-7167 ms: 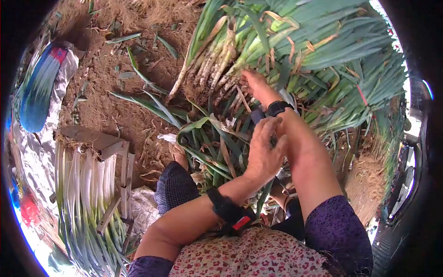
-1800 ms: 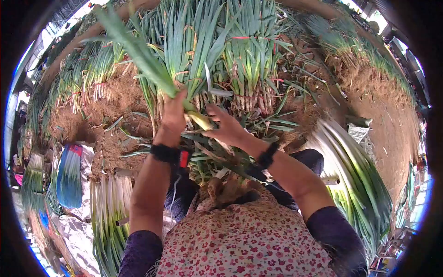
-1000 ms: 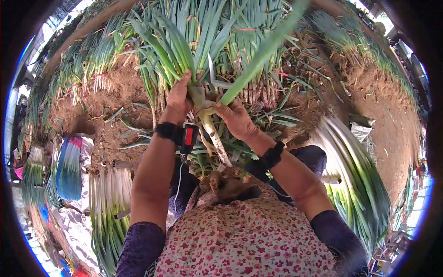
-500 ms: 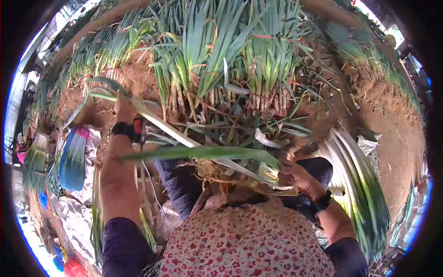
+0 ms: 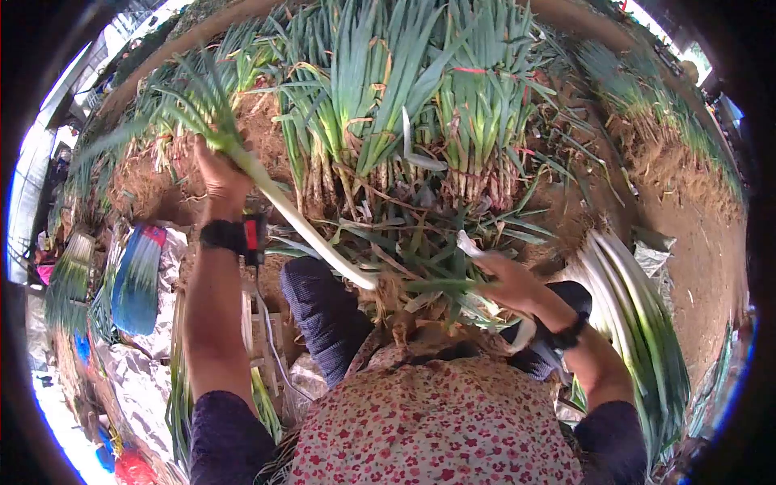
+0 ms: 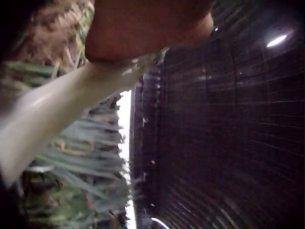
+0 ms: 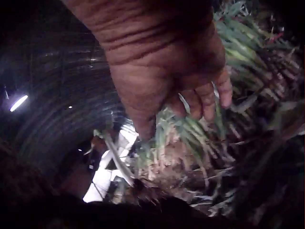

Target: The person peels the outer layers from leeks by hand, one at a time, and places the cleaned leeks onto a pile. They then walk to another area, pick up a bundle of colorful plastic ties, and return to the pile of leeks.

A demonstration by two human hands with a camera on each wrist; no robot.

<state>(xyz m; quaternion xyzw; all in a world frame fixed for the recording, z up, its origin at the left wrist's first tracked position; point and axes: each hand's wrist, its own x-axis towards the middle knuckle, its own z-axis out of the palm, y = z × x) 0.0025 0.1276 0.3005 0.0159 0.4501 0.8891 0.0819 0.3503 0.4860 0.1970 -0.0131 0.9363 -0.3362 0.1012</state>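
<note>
The person wore a pale top [image 5: 436,420] scattered with red-pink flowers, dark purple sleeves [image 5: 226,432], dark textured trousers [image 5: 322,311] and black wrist straps [image 5: 222,235], the left carrying a red-marked device [image 5: 254,236] with a pale cable [image 5: 277,362].

The person's left arm [image 5: 217,323] reached forward, almost straight, and the left hand [image 5: 220,178] at its end was closed in a grip, well out from the body. The right arm [image 5: 602,372] slanted inward, bent more and kept closer in, and from where I stood the right hand [image 5: 508,280] looked loose, its fingers extended, unclenched, the thumb apart from them.
</note>
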